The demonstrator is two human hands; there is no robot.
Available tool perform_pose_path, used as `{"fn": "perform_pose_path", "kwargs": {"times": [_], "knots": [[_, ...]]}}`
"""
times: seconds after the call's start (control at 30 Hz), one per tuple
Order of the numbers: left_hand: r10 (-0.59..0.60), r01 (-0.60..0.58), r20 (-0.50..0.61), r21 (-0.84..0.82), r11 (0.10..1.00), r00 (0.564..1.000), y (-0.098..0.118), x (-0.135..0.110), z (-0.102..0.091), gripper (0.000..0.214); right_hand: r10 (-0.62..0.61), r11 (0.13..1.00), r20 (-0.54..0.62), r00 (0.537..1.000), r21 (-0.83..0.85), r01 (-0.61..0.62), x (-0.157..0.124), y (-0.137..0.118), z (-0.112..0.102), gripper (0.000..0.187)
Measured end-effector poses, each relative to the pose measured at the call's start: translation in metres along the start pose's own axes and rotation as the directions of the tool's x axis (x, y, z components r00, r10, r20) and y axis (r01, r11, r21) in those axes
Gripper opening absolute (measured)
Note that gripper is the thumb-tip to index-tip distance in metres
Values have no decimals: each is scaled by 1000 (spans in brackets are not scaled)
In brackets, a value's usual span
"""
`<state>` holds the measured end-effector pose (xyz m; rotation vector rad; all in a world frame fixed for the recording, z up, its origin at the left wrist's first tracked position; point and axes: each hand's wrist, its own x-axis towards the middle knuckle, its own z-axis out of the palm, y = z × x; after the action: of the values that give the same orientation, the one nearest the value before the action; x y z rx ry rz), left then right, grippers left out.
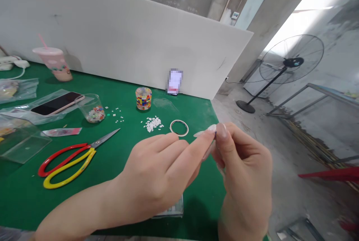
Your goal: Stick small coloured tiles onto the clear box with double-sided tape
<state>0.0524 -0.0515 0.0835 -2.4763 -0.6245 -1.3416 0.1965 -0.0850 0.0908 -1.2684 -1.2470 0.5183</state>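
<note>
Above the green table, my left hand and my right hand meet fingertip to fingertip. Both are closed in a pinch. A tiny dark blue speck shows between the fingertips, too small to name and mostly covered. Just beyond the hands lies a thin white ring, like a nearly used-up tape roll. A loose pile of small white pieces sits left of it. Under my left forearm and hand, part of a flat clear case shows; the rest is hidden.
Scissors with red and yellow handles lie at left. Around them are a clear cup of colourful bits, a phone, a clear box and a pink drink cup. A colourful round container stands before a white panel.
</note>
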Motion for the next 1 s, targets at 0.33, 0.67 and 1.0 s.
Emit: {"fn": "perform_pose_path", "kwargs": {"times": [0.33, 0.67, 1.0], "knots": [[74, -75, 12, 93, 993, 997, -8, -3, 1, 26, -48, 998, 66, 997, -44, 51, 0, 4, -2, 38], [87, -86, 4, 165, 983, 996, -6, -1, 1, 20, -88, 988, 19, 996, -129, 90, 1, 5, 3, 39], [85, -78, -41, 142, 987, 996, -11, 0, 8, 16, -74, 988, 63, 995, -134, 82, 2, 5, -2, 35]]}}
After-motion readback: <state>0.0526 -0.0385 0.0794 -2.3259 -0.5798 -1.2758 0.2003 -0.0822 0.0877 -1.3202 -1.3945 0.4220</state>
